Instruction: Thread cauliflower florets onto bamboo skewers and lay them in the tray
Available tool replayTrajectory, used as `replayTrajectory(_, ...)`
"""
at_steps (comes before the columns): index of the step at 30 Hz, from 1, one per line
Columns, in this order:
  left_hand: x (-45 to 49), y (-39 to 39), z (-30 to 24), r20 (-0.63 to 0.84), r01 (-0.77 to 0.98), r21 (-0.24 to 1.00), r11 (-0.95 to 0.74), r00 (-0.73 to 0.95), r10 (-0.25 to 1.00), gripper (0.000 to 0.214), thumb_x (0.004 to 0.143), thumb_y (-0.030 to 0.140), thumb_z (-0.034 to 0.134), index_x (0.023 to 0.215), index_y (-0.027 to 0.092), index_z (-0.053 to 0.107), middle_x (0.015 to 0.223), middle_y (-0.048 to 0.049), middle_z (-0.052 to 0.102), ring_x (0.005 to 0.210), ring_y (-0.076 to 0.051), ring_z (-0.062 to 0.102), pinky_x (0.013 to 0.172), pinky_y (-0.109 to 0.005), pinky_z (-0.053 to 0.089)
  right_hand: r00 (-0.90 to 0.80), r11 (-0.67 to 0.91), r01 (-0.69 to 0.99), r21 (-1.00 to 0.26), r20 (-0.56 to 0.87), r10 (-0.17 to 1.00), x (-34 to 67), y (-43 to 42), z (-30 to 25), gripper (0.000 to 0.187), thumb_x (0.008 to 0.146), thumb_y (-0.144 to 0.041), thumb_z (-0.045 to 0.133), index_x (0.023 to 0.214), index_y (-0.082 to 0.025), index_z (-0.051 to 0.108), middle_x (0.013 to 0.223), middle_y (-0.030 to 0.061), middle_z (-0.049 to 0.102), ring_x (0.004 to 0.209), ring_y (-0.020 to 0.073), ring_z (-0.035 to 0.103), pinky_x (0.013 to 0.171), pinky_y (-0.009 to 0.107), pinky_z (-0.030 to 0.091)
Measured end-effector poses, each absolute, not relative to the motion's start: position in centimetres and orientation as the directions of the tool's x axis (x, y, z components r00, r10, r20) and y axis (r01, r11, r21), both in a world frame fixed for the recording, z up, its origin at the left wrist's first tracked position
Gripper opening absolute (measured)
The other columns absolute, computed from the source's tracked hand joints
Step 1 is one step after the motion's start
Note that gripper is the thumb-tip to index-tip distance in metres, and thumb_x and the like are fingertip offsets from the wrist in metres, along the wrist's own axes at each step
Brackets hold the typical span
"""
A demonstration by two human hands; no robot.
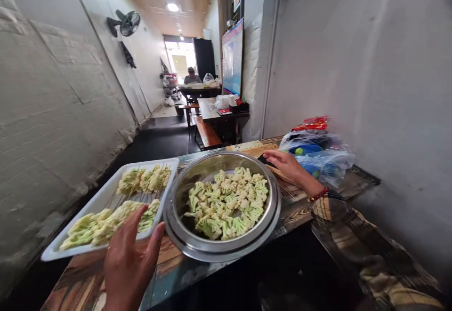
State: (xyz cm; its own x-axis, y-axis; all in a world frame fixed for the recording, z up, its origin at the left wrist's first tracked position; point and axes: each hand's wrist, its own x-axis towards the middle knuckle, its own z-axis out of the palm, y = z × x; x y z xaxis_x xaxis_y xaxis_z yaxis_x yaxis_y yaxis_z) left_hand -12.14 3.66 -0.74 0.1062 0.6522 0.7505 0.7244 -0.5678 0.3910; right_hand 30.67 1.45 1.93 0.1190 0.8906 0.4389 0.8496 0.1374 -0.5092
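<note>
A wide steel bowl [226,244] stands on the wooden table, holding many loose cauliflower florets [229,203]. To its left lies a white tray [97,192] with cauliflower on thin sticks in two rows, a far row [144,179] and a near row [95,228]. My left hand [129,254] hovers over the tray's near right corner, thumb and fingers apart, with nothing in it. Beyond the bowl's right rim, my right hand [287,166] stretches its fingers out above some thin wooden sticks [282,175]. I see nothing held between those fingers.
Clear plastic bags [328,155] with blue and red items lie at the table's right end, by the wall. Farther off are a bench [208,132], another table [208,107] and a seated person [192,76]. A fan [130,24] hangs on the left wall.
</note>
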Motion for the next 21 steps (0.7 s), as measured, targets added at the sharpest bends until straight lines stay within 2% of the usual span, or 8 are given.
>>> replayTrajectory(5, -7.2, 3.7, 0.2, 0.709, 0.660, 0.389, -0.643, 0.231, 0.666, 0.048, 0.082, 0.052, 0.051, 0.121, 0.024, 0.053, 0.113, -0.0077, 0.064, 0.103, -0.027, 0.061, 0.091, -0.045, 0.049, 0.287, -0.035, 0.815, -0.578, 0.351, 0.891, 36.6, -1.5, -3.9, 0.037, 0.092, -0.020, 0.036, 0.117, -0.014, 0.063, 0.101, 0.0095, 0.073, 0.086, 0.0192, 0.069, 0.079, 0.034, 0.054)
replayTrajectory(7, -5.0, 3.7, 0.7, 0.666, 0.634, 0.414, -0.653, 0.277, 0.692, 0.046, 0.083, 0.050, 0.051, 0.122, 0.024, 0.052, 0.111, -0.0069, 0.065, 0.099, -0.025, 0.064, 0.087, -0.042, 0.051, 0.302, -0.076, 0.814, -0.576, 0.309, 0.902, 37.3, -1.7, -6.1, 0.034, 0.091, -0.021, 0.040, 0.110, -0.015, 0.067, 0.098, 0.0083, 0.074, 0.089, 0.0206, 0.069, 0.080, 0.034, 0.053)
replayTrajectory(10, -1.5, 3.4, 1.4, 0.614, 0.593, 0.411, -0.692, 0.382, 0.691, 0.046, 0.084, 0.046, 0.052, 0.123, 0.023, 0.051, 0.112, -0.0078, 0.066, 0.095, -0.023, 0.065, 0.083, -0.039, 0.053, 0.295, -0.109, 0.829, -0.548, 0.263, 0.918, 36.8, -1.0, -8.6, 0.026, 0.089, -0.023, 0.048, 0.105, -0.017, 0.069, 0.104, 0.0080, 0.071, 0.099, 0.0223, 0.065, 0.087, 0.034, 0.050)
replayTrajectory(13, 1.7, 3.4, 1.5, 0.589, 0.552, 0.368, -0.748, 0.484, 0.647, 0.046, 0.083, 0.043, 0.055, 0.123, 0.022, 0.051, 0.111, -0.0093, 0.066, 0.093, -0.022, 0.067, 0.083, -0.039, 0.053, 0.308, -0.149, 0.842, -0.518, 0.235, 0.922, 35.7, 0.6, -9.9, 0.025, 0.089, -0.028, 0.056, 0.109, -0.016, 0.064, 0.112, 0.0095, 0.066, 0.105, 0.0236, 0.060, 0.091, 0.039, 0.047)
replayTrajectory(16, 3.7, 3.7, 0.6, 0.575, 0.548, 0.338, -0.765, 0.524, 0.629, 0.043, 0.083, 0.040, 0.055, 0.121, 0.020, 0.053, 0.109, -0.0112, 0.067, 0.091, -0.023, 0.068, 0.082, -0.040, 0.054, 0.350, -0.206, 0.828, -0.521, 0.193, 0.917, 34.9, 2.6, -10.5, 0.031, 0.090, -0.032, 0.057, 0.118, -0.016, 0.056, 0.119, 0.0085, 0.058, 0.102, 0.0216, 0.059, 0.085, 0.043, 0.050)
replayTrajectory(21, 4.0, 4.0, -0.7, 0.532, 0.569, 0.328, -0.754, 0.548, 0.645, 0.042, 0.082, 0.040, 0.056, 0.119, 0.019, 0.055, 0.113, -0.0122, 0.066, 0.085, -0.022, 0.069, 0.078, -0.039, 0.056, 0.415, -0.275, 0.739, -0.616, 0.094, 0.905, 34.8, 4.8, -11.2, 0.032, 0.091, -0.031, 0.056, 0.119, -0.015, 0.054, 0.118, 0.0088, 0.058, 0.099, 0.0208, 0.060, 0.082, 0.041, 0.052)
